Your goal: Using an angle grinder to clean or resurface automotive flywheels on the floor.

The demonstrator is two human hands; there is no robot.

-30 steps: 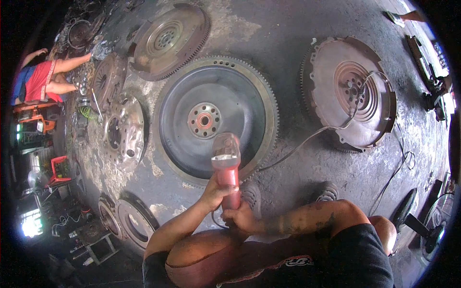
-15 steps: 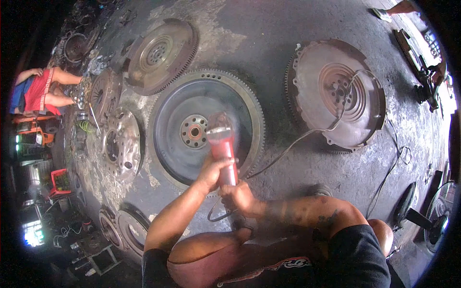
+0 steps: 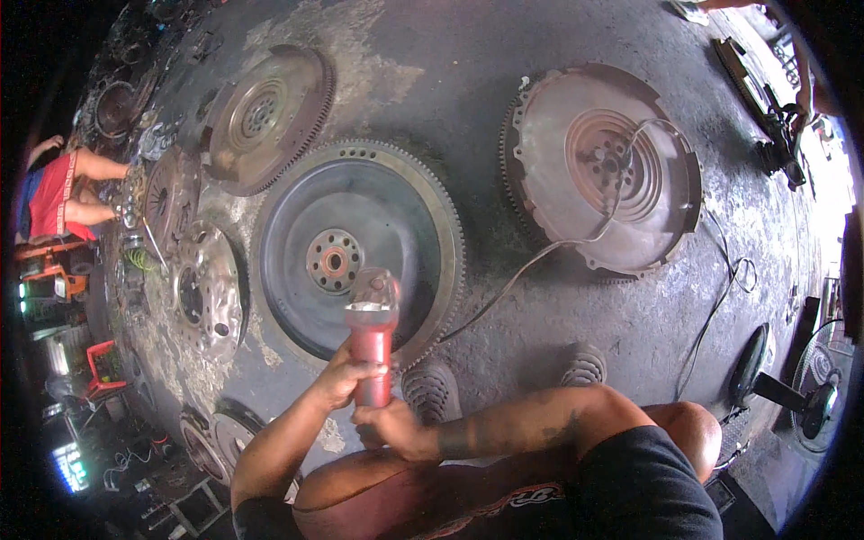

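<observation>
Both of my hands grip a red angle grinder (image 3: 371, 346), its metal head pointing away from me. My left hand (image 3: 342, 376) wraps round the front of its body, and my right hand (image 3: 392, 428) closes round the rear end. The head is blurred over the near part of a large toothed flywheel (image 3: 405, 225) lying flat on the floor. Whether the disc touches the metal cannot be told. At the flywheel's centre is a ring of bolt holes round a copper-coloured hub (image 3: 334, 262).
A second flywheel (image 3: 549, 162) lies to the right, with a cable (image 3: 504, 292) across it. Another flywheel (image 3: 247, 126) and a clutch cover (image 3: 214, 292) are at the left. A black fan (image 3: 810, 409) stands at the right. Someone in red shorts (image 3: 52, 198) is at the far left.
The grinder has come back toward me over the flywheel, both hands still on it. The whole view has shifted, so the floor parts appear farther left.
</observation>
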